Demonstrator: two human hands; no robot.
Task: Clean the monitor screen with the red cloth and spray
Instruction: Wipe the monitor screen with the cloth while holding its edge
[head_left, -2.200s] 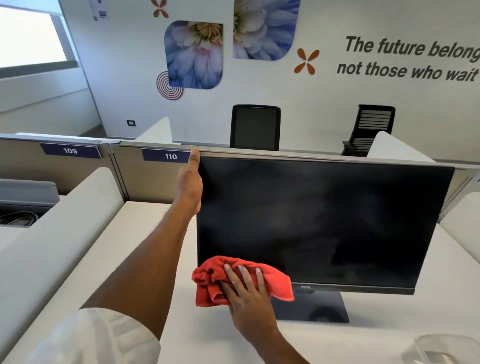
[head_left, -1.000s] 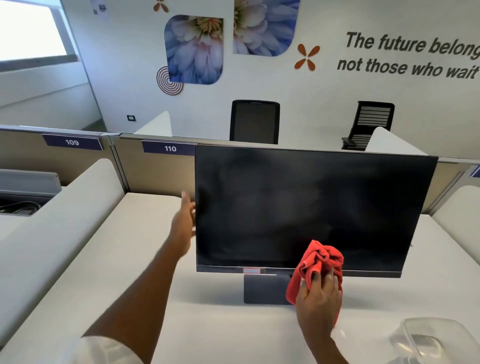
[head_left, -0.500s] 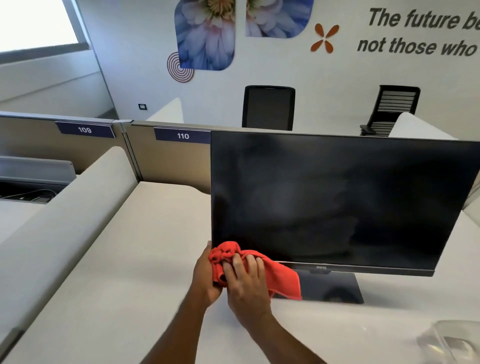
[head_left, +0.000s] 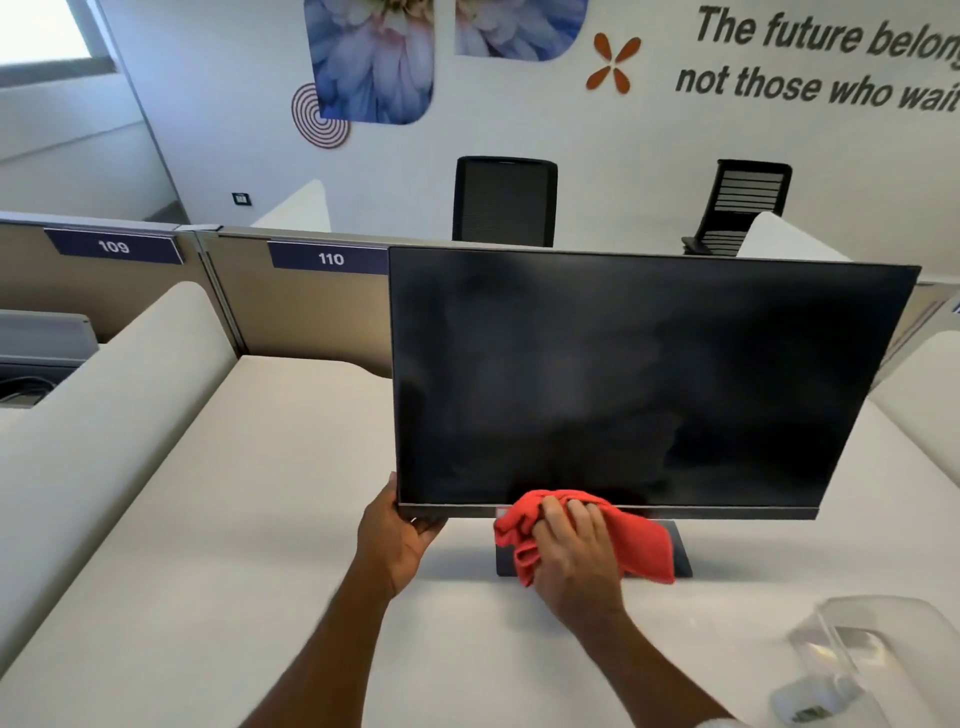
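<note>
A black monitor (head_left: 644, 374) stands on a white desk (head_left: 234, 519), its screen dark and faintly smeared. My left hand (head_left: 397, 535) grips the monitor's lower left corner. My right hand (head_left: 571, 556) presses the bunched red cloth (head_left: 639, 540) against the bottom bezel, left of centre, in front of the stand base (head_left: 683, 558). At the bottom right a clear plastic object (head_left: 841, 660) lies blurred on the desk; I cannot tell whether it is the spray bottle.
Beige partitions labelled 109 (head_left: 113, 246) and 110 (head_left: 330, 258) run behind the desk. White curved dividers (head_left: 104, 431) flank it on both sides. Two black office chairs (head_left: 504, 202) stand beyond, against a wall with flower graphics and lettering.
My left hand has left the cloth and taken hold of the monitor's lower left corner. My right hand has moved the cloth rightward along the bottom bezel.
</note>
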